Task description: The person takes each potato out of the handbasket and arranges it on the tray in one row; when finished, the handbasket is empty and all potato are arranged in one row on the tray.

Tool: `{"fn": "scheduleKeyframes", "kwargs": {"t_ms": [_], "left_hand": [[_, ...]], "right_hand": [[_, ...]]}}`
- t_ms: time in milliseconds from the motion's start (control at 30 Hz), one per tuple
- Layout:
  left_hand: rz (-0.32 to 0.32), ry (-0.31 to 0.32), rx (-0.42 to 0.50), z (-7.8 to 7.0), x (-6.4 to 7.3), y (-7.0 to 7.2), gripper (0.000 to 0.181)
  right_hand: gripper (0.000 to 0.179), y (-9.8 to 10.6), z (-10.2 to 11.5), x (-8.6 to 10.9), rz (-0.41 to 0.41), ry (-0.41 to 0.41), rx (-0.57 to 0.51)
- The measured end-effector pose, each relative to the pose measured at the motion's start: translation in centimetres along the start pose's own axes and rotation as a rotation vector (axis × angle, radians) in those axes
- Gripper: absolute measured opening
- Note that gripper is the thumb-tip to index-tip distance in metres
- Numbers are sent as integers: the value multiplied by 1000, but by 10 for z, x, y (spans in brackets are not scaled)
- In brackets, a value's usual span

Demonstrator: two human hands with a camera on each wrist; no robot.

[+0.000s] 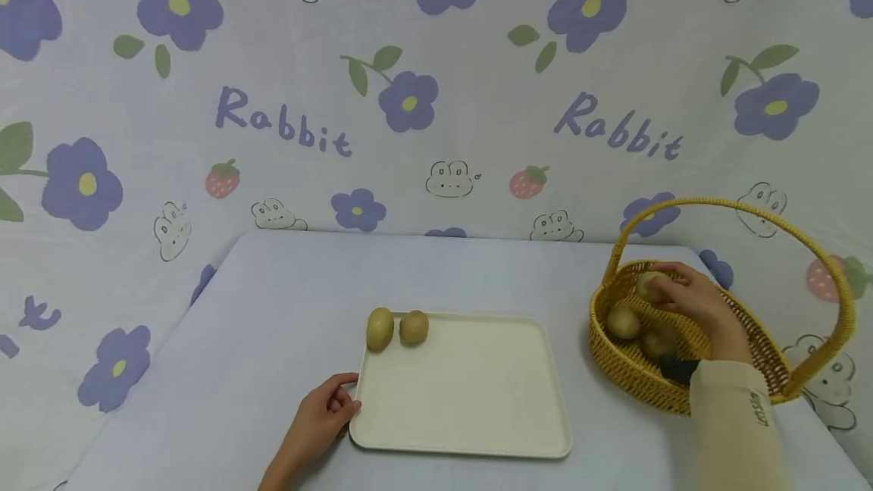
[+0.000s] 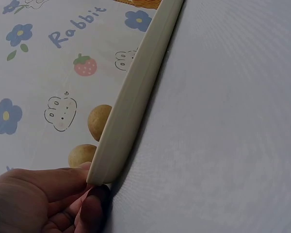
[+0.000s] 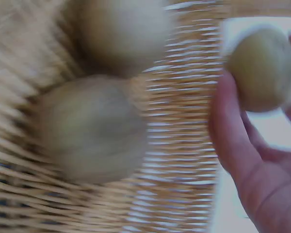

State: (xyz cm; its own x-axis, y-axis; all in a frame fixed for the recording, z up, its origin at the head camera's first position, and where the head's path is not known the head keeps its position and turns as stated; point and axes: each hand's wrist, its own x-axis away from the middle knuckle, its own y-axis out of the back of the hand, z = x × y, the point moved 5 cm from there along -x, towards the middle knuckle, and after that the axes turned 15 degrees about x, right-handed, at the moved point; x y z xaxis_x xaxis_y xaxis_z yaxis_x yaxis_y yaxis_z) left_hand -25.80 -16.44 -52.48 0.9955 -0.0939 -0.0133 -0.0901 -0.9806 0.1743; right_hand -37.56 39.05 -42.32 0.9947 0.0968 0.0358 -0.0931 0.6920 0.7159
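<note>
My right hand (image 1: 692,301) reaches into the wicker basket (image 1: 603,347) and grips a potato (image 3: 264,68) between thumb and fingers. Two other potatoes lie in the basket, a pale potato (image 1: 624,321) and a darker potato (image 1: 660,339); both look blurred in the right wrist view. With thumb above and fingers below, my left hand (image 1: 322,417) pinches the left edge of the cream tray (image 1: 464,392). At the tray's far left corner sit a yellowish potato (image 1: 380,329) and a browner potato (image 1: 414,327), side by side.
The basket's tall arched handle (image 1: 736,207) rises over my right forearm. A white cloth covers the table (image 1: 273,309). Behind it hangs a curtain (image 1: 491,127) printed with flowers, rabbits and strawberries.
</note>
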Motion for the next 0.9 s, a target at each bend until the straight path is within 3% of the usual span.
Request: {"fn": "scheduleKeyframes", "kwargs": {"t_ms": [200, 367, 467, 567, 767, 900], "left_hand": [[-37, -28, -15, -6, -9, 0, 35], [-41, -30, -27, -10, -9, 2, 35], [-42, -22, -33, -10, -7, 2, 35], [-40, -20, -36, -9, -5, 1, 34], [-35, -10, -29, -7, -1, 0, 35], [-26, -9, -19, -7, 2, -2, 35]], "right_hand": [[40, 13, 52, 10, 183, 297, -240], [41, -9, 77, 14, 174, 390, -443], [46, -33, 83, 12, 93, 336, -385], [50, -64, 91, 9, 21, 269, -256], [55, -133, 119, -1, 5, 319, -159], [54, -175, 136, -3, 8, 351, 0]]}}
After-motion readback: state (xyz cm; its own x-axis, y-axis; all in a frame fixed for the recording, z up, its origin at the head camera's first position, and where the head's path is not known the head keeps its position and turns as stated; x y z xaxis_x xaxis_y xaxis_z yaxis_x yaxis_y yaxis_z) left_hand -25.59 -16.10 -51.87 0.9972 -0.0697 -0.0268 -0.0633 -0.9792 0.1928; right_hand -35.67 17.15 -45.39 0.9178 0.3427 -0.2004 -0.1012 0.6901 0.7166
